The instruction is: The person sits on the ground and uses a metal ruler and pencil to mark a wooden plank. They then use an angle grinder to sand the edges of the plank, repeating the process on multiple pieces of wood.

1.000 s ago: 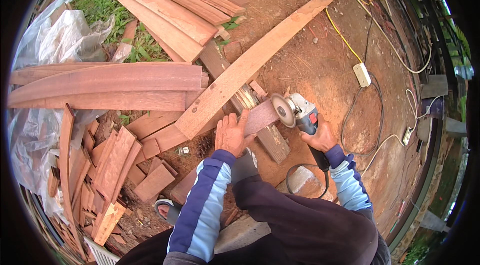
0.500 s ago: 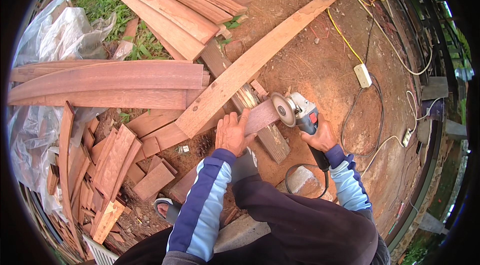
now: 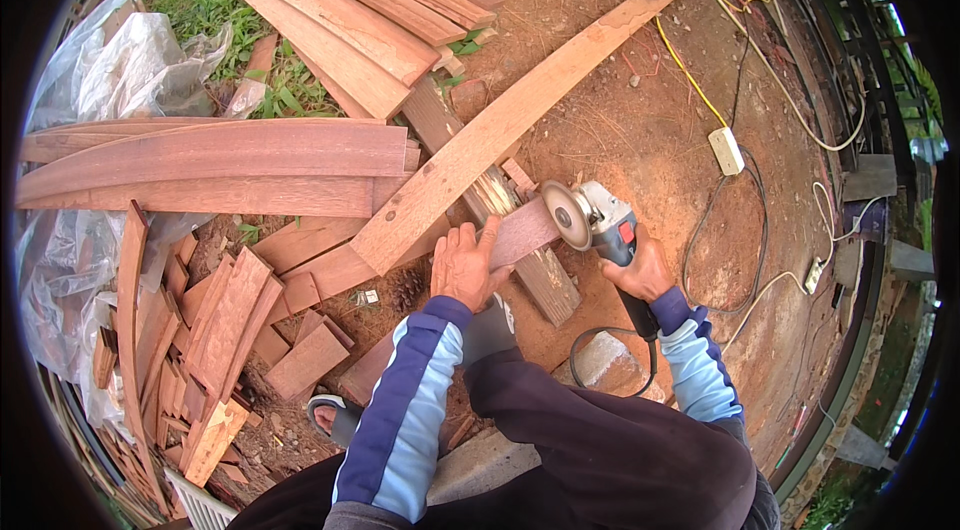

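My right hand (image 3: 640,270) is closed round the body of an angle grinder (image 3: 613,230), dark with a silver head and a red patch. Its round disc (image 3: 566,215) stands on edge against the far right end of a short reddish wooden board (image 3: 525,233). My left hand (image 3: 465,262) holds that board by its near left end, the fingers pointing away and the palm hidden. A weathered timber (image 3: 548,288) lies beneath the board. Whether the disc is spinning cannot be told.
One long plank (image 3: 530,115) crosses the timber just beyond my hands. Stacked curved boards (image 3: 320,20) and offcuts (image 3: 235,325) lie to the left, beside plastic sheeting (image 3: 130,70). On the right, a black cord (image 3: 765,230) runs near a white socket block (image 3: 726,151). A pale stone block (image 3: 603,362) sits below the grinder.
The grinder's disc has shifted very slightly away from me along the board's end. Both hands keep their grip in nearly the same place.
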Motion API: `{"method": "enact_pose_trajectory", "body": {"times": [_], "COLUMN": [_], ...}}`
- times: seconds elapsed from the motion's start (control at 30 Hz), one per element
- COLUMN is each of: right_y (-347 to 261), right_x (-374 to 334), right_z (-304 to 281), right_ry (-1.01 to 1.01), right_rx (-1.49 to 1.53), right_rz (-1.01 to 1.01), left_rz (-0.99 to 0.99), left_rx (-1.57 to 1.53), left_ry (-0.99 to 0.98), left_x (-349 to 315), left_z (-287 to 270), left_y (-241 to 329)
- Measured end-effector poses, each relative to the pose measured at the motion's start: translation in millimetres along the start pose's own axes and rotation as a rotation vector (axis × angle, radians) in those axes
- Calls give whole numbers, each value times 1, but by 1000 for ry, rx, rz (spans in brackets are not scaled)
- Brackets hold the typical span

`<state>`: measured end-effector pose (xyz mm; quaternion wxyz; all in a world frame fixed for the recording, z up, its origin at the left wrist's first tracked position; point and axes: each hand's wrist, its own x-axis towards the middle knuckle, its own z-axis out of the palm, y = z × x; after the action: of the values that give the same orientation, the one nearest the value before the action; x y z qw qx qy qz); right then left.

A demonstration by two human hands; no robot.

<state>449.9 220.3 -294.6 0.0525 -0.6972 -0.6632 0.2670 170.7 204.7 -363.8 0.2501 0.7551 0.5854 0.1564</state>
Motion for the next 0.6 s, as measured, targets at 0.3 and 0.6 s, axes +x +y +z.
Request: {"method": "enact_pose_trajectory", "body": {"times": [0.3, 0.6], "right_y": [-1, 2], "right_x": [2, 3], "right_z": [1, 5], "right_ry": [11, 25], "right_rx": [29, -1], "right_rz": [-28, -53], "left_rz": [1, -4], "left_rx": [-7, -18], "left_ry": [3, 6], "left_x": [0, 0], "left_z": [0, -1], "left_y": [0, -1]}}
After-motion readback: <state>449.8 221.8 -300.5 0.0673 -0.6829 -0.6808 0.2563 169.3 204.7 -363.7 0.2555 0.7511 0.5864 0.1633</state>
